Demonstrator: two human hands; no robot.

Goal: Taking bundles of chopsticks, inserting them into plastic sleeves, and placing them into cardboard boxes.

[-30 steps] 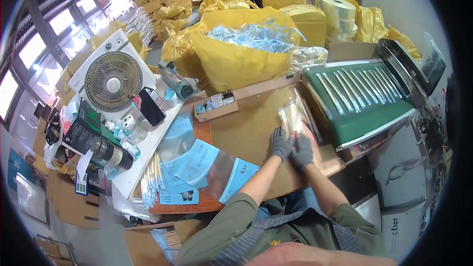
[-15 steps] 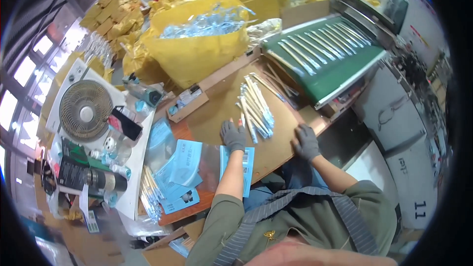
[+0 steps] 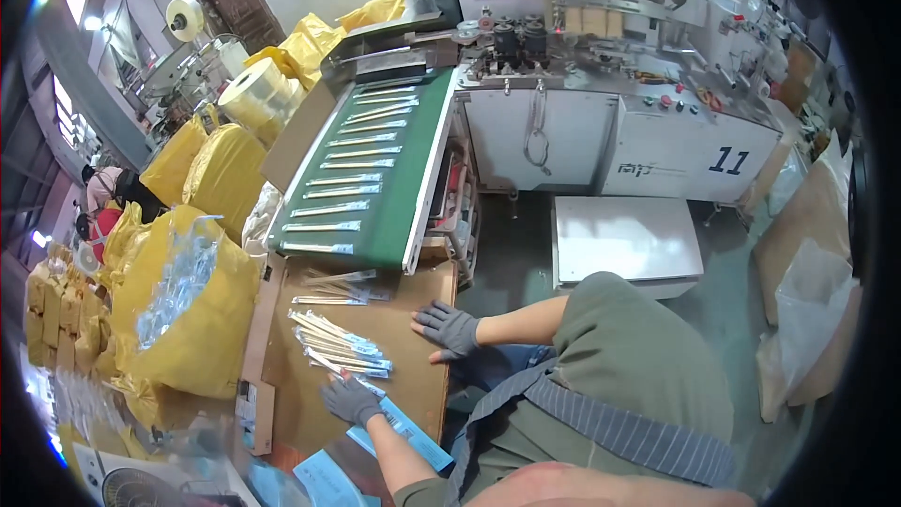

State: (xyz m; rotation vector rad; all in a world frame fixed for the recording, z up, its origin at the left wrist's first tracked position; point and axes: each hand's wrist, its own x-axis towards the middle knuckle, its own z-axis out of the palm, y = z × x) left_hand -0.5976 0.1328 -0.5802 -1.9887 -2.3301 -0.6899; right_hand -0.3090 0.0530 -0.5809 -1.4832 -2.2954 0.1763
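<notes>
Wrapped sticks (image 3: 340, 343), long thin ones sealed in clear sleeves, lie in a loose fan on the brown counter (image 3: 404, 385), just below the foot of the green conveyor belt (image 3: 375, 178). I take that belt as my landmark: more single wrapped sticks (image 3: 330, 209) ride on it in a spaced row, and a few stragglers (image 3: 333, 286) sit on the counter right at its lower end. My left hand (image 3: 352, 401), in a grey glove, rests at the near end of the fan with its fingers (image 3: 336, 388) lightly spread and touching the lowest sleeves, not closed around anything that I can see. My right hand (image 3: 449, 329), also gloved, lies flat on the counter to the right of the fan and apart from it, fingers (image 3: 424, 319) spread and holding nothing. To gather this pile well, I judge both hands should sweep inward from the two sides, square the ends together, and grip lightly so the sleeves neither slip nor crease. Blue leaflets (image 3: 404, 427) lie at the counter's near edge, just beside my left hand. Left of the belt stands a big yellow sack (image 3: 202, 314), open at the top and holding a heap of clear wrapped pieces (image 3: 178, 286); further yellow sacks (image 3: 221, 174) behind it are closed, so I cannot tell their contents.
</notes>
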